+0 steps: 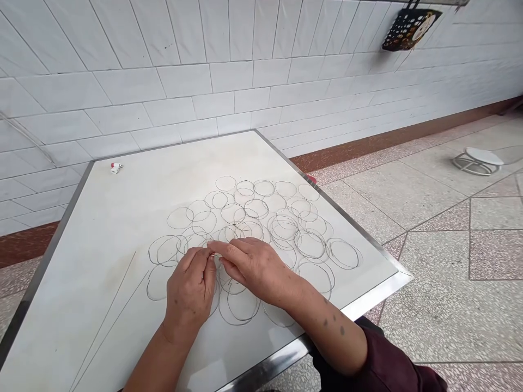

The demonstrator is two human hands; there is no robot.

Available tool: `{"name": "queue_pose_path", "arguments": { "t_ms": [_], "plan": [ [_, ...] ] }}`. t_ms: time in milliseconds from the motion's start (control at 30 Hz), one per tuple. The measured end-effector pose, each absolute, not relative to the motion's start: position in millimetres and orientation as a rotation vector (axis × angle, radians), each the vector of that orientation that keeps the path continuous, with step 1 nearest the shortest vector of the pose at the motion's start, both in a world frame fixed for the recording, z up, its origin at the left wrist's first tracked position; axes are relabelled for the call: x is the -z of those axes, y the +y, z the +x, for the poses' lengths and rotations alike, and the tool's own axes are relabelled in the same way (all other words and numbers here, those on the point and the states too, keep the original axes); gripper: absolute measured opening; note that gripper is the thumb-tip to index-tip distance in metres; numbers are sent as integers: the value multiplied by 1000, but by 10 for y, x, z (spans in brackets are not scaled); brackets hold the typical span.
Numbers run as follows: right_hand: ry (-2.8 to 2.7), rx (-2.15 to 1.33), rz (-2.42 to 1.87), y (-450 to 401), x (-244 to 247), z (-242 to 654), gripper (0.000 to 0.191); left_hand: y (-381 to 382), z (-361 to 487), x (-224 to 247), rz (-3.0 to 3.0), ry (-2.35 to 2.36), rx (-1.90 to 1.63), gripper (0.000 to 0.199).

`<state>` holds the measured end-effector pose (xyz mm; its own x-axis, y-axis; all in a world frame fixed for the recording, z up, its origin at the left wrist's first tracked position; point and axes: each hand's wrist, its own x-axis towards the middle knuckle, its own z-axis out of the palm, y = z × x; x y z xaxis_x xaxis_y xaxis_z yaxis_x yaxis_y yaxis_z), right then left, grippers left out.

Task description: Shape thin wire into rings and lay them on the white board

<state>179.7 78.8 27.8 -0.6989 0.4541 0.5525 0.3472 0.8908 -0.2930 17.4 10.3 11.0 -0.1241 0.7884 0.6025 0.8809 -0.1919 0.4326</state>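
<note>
Tiled wall point(163, 81) and speckled floor point(425, 321) around white steel-edged table point(81, 305). Thin wire rings point(245, 209), many overlapping, lying flat on tabletop, some directly beneath both hands. Left hand point(188, 288) and right hand point(255, 269) together, fingertips meeting above rings; any wire pinched between them too fine to tell. Small red-and-white object point(116, 167) near far corner.

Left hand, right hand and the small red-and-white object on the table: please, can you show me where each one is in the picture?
left hand point(190, 291), head view, point on the back of the hand
right hand point(255, 267), head view, point on the back of the hand
small red-and-white object point(116, 168), head view, point on its white body
</note>
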Motion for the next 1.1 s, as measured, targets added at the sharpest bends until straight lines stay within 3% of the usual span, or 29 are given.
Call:
{"name": "queue_pose_path", "arguments": {
  "t_ms": [367, 600, 833, 1100],
  "plan": [
    [-2260, -310, -539, 834, -248, 1779, 17, 76, 215, -146, -2087, -1912, 1259, 19],
    [-2232, -363, -499, 862, -187, 1782, 16, 40, 259, -284, -2179, -2184, 1498, 29],
    [-2258, -403, -433, 922, -216, 1845, 17, 66, 238, -307, -2327, -2418, 2185, 31],
    [-2268, -485, -411, 954, -218, 1885, 19, 119, 230, -243, -2107, -2526, 2936, 30]
  ]
}}
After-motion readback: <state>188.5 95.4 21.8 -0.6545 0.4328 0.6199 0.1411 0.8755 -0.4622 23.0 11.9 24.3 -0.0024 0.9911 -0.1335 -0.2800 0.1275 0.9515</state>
